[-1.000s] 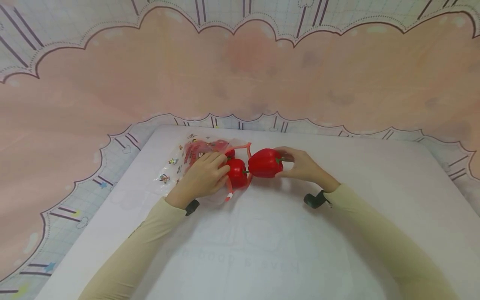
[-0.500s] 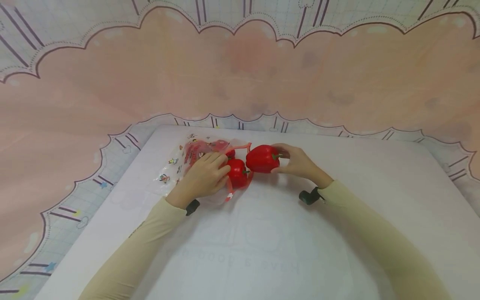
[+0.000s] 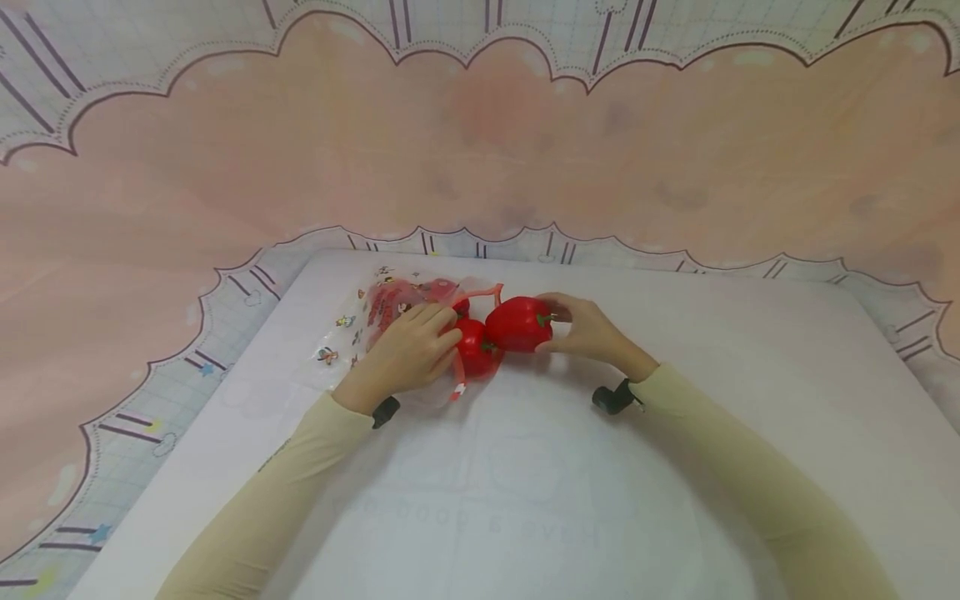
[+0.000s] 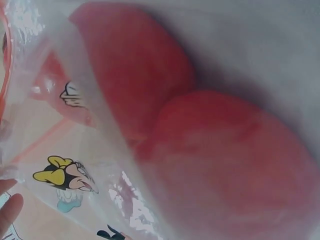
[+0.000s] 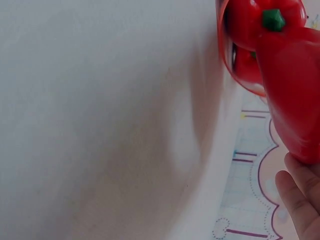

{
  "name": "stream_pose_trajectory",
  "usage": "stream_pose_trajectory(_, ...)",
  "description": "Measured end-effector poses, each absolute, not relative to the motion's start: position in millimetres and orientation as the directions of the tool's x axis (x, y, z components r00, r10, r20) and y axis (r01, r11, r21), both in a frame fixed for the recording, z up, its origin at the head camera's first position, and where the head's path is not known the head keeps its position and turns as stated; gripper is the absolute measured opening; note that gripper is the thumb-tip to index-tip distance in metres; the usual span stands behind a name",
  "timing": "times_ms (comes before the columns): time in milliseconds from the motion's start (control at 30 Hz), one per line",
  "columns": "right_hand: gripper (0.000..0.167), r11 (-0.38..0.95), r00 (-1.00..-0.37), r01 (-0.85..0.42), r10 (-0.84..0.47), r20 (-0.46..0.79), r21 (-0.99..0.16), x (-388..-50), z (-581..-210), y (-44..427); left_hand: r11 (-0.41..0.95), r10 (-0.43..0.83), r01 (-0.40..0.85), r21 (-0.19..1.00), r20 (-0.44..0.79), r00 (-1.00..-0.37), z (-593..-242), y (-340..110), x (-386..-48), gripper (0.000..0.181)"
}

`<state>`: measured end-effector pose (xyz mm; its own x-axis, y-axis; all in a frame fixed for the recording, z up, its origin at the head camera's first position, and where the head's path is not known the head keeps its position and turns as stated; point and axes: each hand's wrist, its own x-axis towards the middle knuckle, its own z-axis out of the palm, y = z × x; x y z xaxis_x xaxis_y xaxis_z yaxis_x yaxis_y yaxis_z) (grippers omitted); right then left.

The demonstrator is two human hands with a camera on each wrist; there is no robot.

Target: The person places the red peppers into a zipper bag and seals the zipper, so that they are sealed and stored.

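Observation:
A clear plastic bag (image 3: 343,322) printed with cartoon figures lies on its side, its orange-red rim (image 3: 480,292) facing right. My left hand (image 3: 405,354) grips the bag's upper side near the mouth. Just inside the mouth sits a red bell pepper (image 3: 474,350), with another red one (image 5: 247,65) beside it in the right wrist view. Through the film, the left wrist view shows two rounded red shapes (image 4: 225,165). My right hand (image 3: 592,333) holds a red bell pepper (image 3: 519,323) by its stem end at the mouth, its blunt end leftward, overlapping the pepper inside.
The white table (image 3: 525,483) spreads in front of the bag and to its right. A patterned peach cloth (image 3: 480,150) hangs behind. Dark wrist cameras (image 3: 612,397) sit below both wrists.
My right hand has carried its bell pepper leftward to the bag's mouth, rising slightly and then dipping. My left hand and the bag have stayed almost still.

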<state>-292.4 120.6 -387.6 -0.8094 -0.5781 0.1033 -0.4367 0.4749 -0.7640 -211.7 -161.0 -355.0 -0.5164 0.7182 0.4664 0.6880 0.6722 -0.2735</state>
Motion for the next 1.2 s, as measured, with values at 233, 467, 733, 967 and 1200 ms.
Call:
stream_pose_trajectory(233, 0.070, 0.470, -0.805, -0.442, -0.584, 0.107, -0.764, -285.1, -388.3, 116.9, 0.672, 0.718, 0.693, -0.262, 0.462, -0.521, -353.6, -160.1, -212.6, 0.016)
stream_pose_trajectory(467, 0.071, 0.463, -0.804, -0.439, -0.585, 0.107, -0.770, -276.9, -389.4, 116.2, 0.672, 0.716, 0.696, -0.252, 0.459, -0.525, -354.7, -159.7, -213.9, 0.017)
stream_pose_trajectory(733, 0.071, 0.463, -0.789, -0.463, -0.604, 0.114, -0.756, -270.6, -386.7, 116.9, 0.668, 0.718, 0.699, -0.254, 0.468, -0.516, -356.0, -159.7, -214.8, 0.014)
stream_pose_trajectory(967, 0.071, 0.440, -0.784, -0.459, -0.609, 0.119, -0.772, -265.1, -386.8, 111.9, 0.651, 0.728, 0.718, -0.245, 0.470, -0.499, -354.7, -159.2, -214.6, 0.014)
stream_pose_trajectory(1200, 0.071, 0.468, -0.802, -0.446, -0.588, 0.109, -0.763, -258.3, -388.1, 99.8, 0.648, 0.732, 0.720, -0.248, 0.465, -0.499, -353.2, -158.7, -214.1, 0.015)
